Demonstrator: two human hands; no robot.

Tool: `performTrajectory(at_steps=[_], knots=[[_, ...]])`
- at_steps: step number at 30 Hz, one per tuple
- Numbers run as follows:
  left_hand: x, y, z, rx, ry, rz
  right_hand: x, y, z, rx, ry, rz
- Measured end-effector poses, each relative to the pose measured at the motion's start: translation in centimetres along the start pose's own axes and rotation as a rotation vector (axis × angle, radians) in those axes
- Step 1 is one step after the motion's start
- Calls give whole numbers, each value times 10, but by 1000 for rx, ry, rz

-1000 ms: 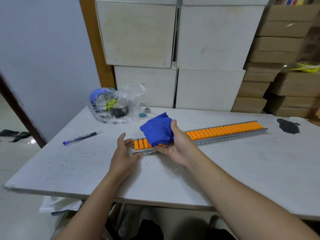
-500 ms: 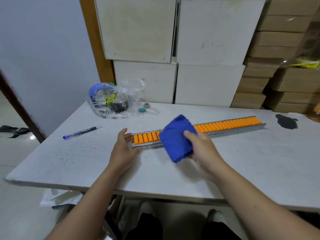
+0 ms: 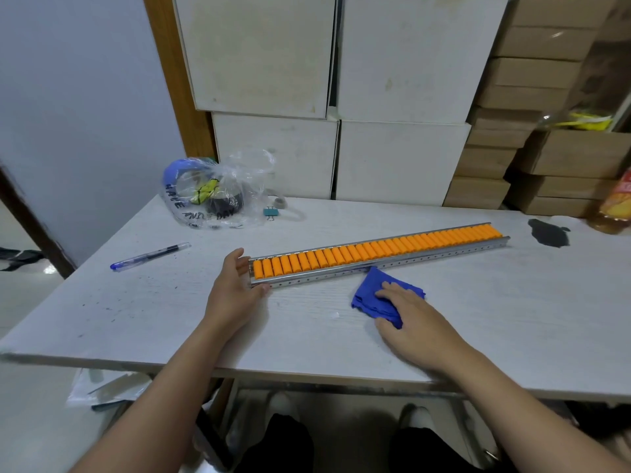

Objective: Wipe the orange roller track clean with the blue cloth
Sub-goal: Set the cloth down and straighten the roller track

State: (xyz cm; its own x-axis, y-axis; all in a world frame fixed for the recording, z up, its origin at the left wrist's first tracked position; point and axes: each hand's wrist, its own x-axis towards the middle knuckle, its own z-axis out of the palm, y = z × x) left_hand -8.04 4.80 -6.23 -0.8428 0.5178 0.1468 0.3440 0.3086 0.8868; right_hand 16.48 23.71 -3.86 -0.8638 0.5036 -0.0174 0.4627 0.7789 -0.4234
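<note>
The orange roller track (image 3: 379,249), a long metal rail full of orange rollers, lies across the white table (image 3: 478,319), running from near centre up to the right. My left hand (image 3: 235,285) grips its near left end, fingers over the end and thumb on the front rail. The blue cloth (image 3: 372,295) lies folded on the table just in front of the track, one corner touching the rail. My right hand (image 3: 409,312) rests flat on top of the cloth, fingers spread over it.
A clear plastic bag (image 3: 218,196) with small items sits at the back left, with a binder clip (image 3: 271,213) beside it. A blue pen (image 3: 150,256) lies at the left. A dark stain (image 3: 548,232) and a bottle (image 3: 614,206) are at the far right. Boxes stack behind.
My right hand lifted the cloth off the left part of the track, carried it right and down, and now presses it flat on the table. My left hand stayed at the track's end.
</note>
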Motion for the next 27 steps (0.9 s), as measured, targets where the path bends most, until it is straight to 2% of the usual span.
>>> performTrajectory(at_steps=[2, 5, 6, 7, 11, 13, 20, 27], knots=[[0, 0, 0, 2, -1, -1, -1, -8, -6, 98, 52, 23], [-1, 1, 0, 8, -12, -2, 6, -34, -15, 211, 320, -57], [-1, 1, 0, 11, -14, -1, 14, -46, -16, 202, 358, -111], [-1, 1, 0, 12, -13, -2, 23, -60, -16, 199, 331, -166], [-1, 1, 1, 0, 9, -14, 66, -117, 7, 101, 20, -389], [-3, 3, 0, -18, 6, -28, 84, -139, 22, 17, -40, -485], [-2, 1, 1, 4, -8, -21, 106, -145, 48, -147, -18, -594], [4, -5, 4, 39, 29, -20, 103, -81, 20, -118, 24, -425]])
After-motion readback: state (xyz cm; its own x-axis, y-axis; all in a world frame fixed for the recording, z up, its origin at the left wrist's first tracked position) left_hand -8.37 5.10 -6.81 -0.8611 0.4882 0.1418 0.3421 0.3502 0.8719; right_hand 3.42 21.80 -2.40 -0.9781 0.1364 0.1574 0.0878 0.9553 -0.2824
